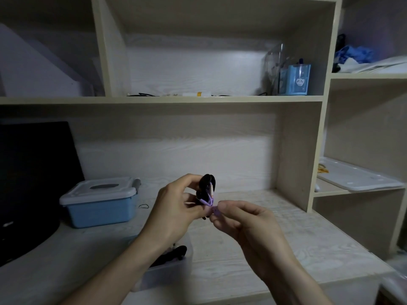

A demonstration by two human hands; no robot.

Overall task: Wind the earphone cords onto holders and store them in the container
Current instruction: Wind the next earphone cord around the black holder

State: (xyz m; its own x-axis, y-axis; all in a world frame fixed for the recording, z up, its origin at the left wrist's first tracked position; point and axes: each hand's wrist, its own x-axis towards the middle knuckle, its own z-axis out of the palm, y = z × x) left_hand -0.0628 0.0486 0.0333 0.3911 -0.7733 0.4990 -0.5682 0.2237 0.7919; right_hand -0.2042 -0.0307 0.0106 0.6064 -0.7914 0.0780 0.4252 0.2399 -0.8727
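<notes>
From the head view we see both hands raised above the desk [253,245], close together in the middle of the picture. Our left hand [176,208] is curled around a black holder [206,186], thumb on the near side and the other fingers wrapped behind it, so the grip is closed firmly on that piece and it stands roughly upright. A purple earphone cord [208,200] loops out from the lower part of the holder and runs toward our right hand [242,219]. There the thumb and forefinger are pinched together on the purple end of the cord (whether it is a plug or an earbud, we cannot tell), while the remaining fingers are folded loosely beneath. The two hands are almost touching at the fingertips.

Below our left forearm sits a clear container [167,271] on the desk, lid off, with something dark lying inside it; the arm hides part of it. Farther left on the desk stands a blue box with a pale lid [99,201], closed, just beside a dark monitor [33,177]. A small black loop [143,206] lies on the desk to the right of the blue box. On the shelf above, a small blue organiser [295,80] stands at the right end.
</notes>
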